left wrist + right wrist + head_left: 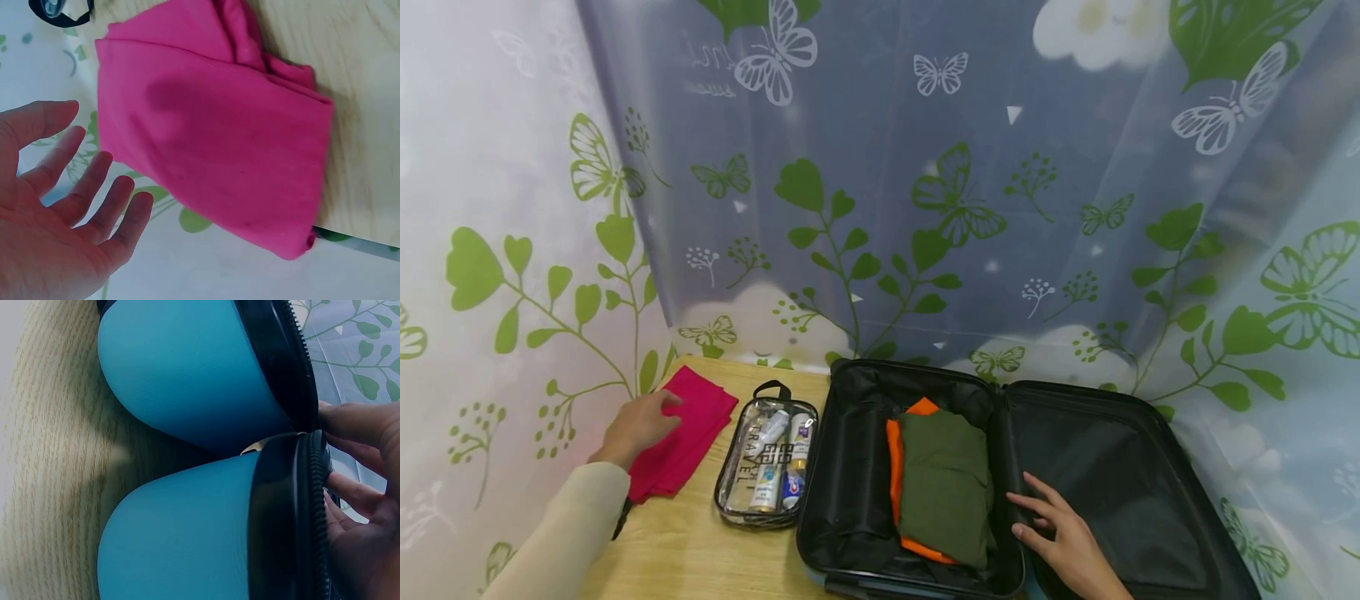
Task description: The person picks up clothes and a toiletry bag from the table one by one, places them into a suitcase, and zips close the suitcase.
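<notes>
Over the folded pink cloth at the table's left hovers my left hand. In the left wrist view that hand has its fingers spread and apart from the pink cloth. My right hand is at the hinge side of an open suitcase, fingers loosely extended. The right wrist view puts the right hand at the zippered rims, by the blue shells; whether every fingertip touches is unclear. A folded dark green garment lies on an orange one inside the case.
Between the pink cloth and the suitcase lies a clear travel pouch holding several tubes and bottles. The suitcase lid is laid open to the right. A printed curtain surrounds the wooden table on the far side and both flanks.
</notes>
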`<state>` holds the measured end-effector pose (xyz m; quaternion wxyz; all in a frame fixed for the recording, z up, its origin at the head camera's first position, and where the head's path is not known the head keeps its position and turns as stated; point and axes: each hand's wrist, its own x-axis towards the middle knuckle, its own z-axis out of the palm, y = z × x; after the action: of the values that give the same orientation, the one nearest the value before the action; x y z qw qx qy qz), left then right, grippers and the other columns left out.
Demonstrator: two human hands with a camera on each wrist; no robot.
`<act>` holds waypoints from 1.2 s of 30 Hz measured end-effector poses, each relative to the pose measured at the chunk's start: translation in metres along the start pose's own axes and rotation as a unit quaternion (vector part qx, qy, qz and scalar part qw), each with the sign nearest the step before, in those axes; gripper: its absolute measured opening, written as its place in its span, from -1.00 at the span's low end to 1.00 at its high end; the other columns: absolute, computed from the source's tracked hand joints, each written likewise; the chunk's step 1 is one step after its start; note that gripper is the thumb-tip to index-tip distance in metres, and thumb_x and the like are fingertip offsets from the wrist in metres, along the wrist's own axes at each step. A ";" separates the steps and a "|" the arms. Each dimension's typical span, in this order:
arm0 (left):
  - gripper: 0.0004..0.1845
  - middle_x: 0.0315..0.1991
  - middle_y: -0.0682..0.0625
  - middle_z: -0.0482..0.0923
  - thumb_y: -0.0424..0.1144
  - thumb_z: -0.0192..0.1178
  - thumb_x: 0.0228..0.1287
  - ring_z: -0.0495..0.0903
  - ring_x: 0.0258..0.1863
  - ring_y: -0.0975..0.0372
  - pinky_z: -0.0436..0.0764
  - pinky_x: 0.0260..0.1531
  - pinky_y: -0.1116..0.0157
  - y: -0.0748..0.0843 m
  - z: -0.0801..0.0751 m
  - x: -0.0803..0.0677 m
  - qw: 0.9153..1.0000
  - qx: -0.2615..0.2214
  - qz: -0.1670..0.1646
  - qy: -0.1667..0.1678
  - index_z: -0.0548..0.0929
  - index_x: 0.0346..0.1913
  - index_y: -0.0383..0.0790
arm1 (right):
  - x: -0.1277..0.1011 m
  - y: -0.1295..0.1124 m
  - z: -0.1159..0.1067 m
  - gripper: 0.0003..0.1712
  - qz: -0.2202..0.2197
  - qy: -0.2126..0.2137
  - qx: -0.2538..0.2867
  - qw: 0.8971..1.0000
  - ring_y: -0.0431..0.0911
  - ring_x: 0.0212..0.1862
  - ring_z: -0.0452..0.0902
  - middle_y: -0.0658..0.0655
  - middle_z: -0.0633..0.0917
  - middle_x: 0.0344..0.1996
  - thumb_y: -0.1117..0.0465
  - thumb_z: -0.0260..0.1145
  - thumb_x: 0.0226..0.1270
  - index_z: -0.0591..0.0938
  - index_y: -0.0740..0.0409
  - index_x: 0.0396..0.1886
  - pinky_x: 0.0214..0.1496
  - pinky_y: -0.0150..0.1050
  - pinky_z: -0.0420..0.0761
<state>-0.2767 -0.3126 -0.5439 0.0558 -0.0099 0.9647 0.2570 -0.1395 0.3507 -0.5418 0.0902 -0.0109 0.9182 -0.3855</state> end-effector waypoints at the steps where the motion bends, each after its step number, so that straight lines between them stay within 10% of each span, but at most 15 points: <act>1: -0.49 0.34 -0.55 0.53 -0.25 0.25 0.46 0.51 0.30 -0.49 0.60 0.16 -0.36 -0.002 0.000 0.000 1.000 0.000 -0.003 0.001 0.58 0.35 -0.48 | 0.000 0.000 0.000 -0.42 0.000 0.000 0.001 1.000 0.47 0.60 0.28 0.36 0.24 0.70 0.00 0.49 0.51 0.69 0.07 0.43 0.26 0.11 0.73; 36: -0.27 0.31 -0.73 0.36 -0.24 0.21 0.42 0.43 0.28 -0.59 0.56 0.19 -0.41 -0.048 0.006 -0.012 0.998 0.022 -0.050 -0.009 0.26 0.50 -0.57 | -0.001 0.000 0.002 -0.42 -0.004 0.004 0.008 1.000 0.47 0.60 0.27 0.37 0.24 0.70 0.00 0.49 0.52 0.68 0.06 0.43 0.27 0.12 0.73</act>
<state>-0.2616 -0.3514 -0.5709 0.0773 -0.0545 0.9679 0.2327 -0.1383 0.3495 -0.5429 0.0848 -0.0125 0.9153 -0.3935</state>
